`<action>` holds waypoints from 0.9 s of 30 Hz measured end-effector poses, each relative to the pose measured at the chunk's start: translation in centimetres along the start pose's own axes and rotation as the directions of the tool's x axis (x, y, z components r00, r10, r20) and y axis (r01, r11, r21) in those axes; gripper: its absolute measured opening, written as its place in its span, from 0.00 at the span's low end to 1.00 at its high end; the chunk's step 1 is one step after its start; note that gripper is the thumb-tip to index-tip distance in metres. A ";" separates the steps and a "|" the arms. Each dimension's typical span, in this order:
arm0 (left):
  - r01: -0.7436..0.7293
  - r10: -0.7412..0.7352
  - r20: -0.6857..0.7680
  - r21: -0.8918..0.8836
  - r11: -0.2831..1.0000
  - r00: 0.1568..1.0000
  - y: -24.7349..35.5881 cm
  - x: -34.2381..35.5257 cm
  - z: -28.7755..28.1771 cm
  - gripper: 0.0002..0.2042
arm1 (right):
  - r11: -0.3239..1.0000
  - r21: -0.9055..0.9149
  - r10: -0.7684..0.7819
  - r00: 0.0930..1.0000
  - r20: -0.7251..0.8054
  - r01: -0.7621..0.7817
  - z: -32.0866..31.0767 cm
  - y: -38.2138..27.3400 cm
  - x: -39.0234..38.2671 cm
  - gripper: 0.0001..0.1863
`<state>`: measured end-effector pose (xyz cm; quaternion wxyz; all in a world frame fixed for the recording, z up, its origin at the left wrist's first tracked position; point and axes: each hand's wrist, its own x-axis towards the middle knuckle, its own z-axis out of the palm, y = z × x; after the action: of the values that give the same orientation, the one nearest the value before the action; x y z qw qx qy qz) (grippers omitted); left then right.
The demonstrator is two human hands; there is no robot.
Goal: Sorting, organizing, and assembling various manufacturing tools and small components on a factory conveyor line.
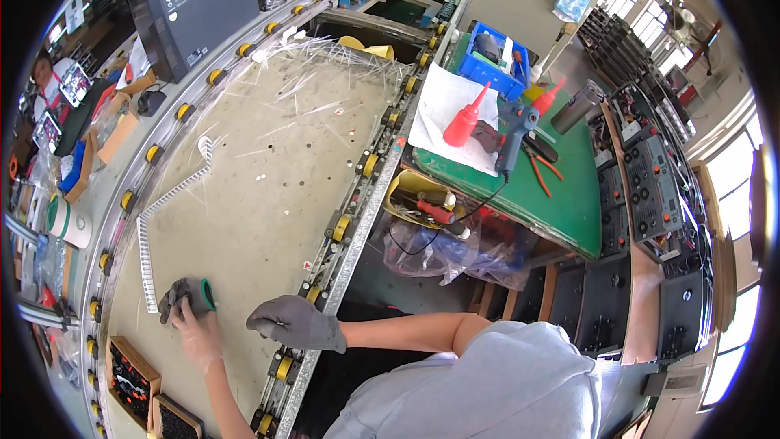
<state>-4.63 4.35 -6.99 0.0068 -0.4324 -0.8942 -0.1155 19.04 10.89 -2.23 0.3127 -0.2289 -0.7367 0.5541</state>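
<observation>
Left hand [200, 336], bare, grasping a loose dark grey glove [177, 293] with a green cuff; fingers on its near side, glove low on the left part of the beige tabletop [244, 252], just beside the lower end of a bent white segmented strip [145, 264]. Right hand [291, 322] wears a grey glove, fingers drawn together, palm hidden, so cannot tell if it grips anything; it's near the roller rail [342, 228], apart from left hand. Open cardboard box [138, 358] of small black and orange parts at lower left. Green tabletop [561, 211] on the right carries red squeeze bottle [461, 125], glue gun [517, 128], orange-handled pliers [539, 174], blue bin [486, 75].
</observation>
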 end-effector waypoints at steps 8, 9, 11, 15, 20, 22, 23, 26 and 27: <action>-0.149 0.149 -0.014 -0.021 0.989 0.989 -0.2 0.5 2.5 0.26 | 0.880 -0.335 -0.408 0.897 -0.171 0.337 -4.5 -2.5 -2.0 0.07; -0.188 0.185 -0.065 -0.056 0.981 0.981 -0.9 0.6 3.2 0.24 | 0.797 -0.462 -0.497 0.857 -0.137 0.389 -7.4 -4.3 -2.7 0.07; -0.206 0.200 -0.085 -0.062 0.977 0.976 -1.1 0.9 3.3 0.21 | 0.663 -0.579 -0.672 0.717 -0.183 0.474 -13.8 -6.9 -4.4 0.06; -0.168 0.162 -0.082 -0.076 0.983 0.983 -0.9 0.8 3.1 0.15 | 0.721 -0.693 -0.618 0.453 -0.643 -0.002 -27.0 -8.8 -10.4 0.08; -0.123 0.122 -0.043 -0.020 0.992 0.992 -1.6 1.8 4.4 0.13 | 0.866 -0.368 -0.365 0.077 -0.928 -0.337 -44.9 -5.0 -17.9 0.12; -0.138 0.138 -0.048 -0.006 0.990 0.989 -0.4 2.1 4.0 0.12 | 0.844 -0.326 -0.325 0.078 -0.943 -0.425 -51.2 -1.7 -21.4 0.12; -0.093 0.093 -0.004 0.024 0.995 0.996 1.0 2.1 2.4 0.12 | 0.696 -0.329 -0.314 0.142 -0.939 -0.638 -53.3 -0.5 -22.6 0.12; 0.004 -0.003 0.048 -0.003 1.000 0.999 -0.2 2.0 2.2 0.11 | 0.287 -0.405 -0.268 0.333 -0.904 -0.868 -56.0 0.5 -20.6 0.14; 0.021 -0.020 0.032 -0.038 0.999 0.999 -0.6 1.9 2.0 0.11 | 0.096 -0.444 -0.227 0.415 -0.881 -0.891 -56.7 1.0 -20.3 0.16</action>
<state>-6.07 5.86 -8.89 -0.0168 -0.4248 -0.8963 -0.1260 73.70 35.48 3.37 0.2221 -0.7884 -0.5558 -0.1421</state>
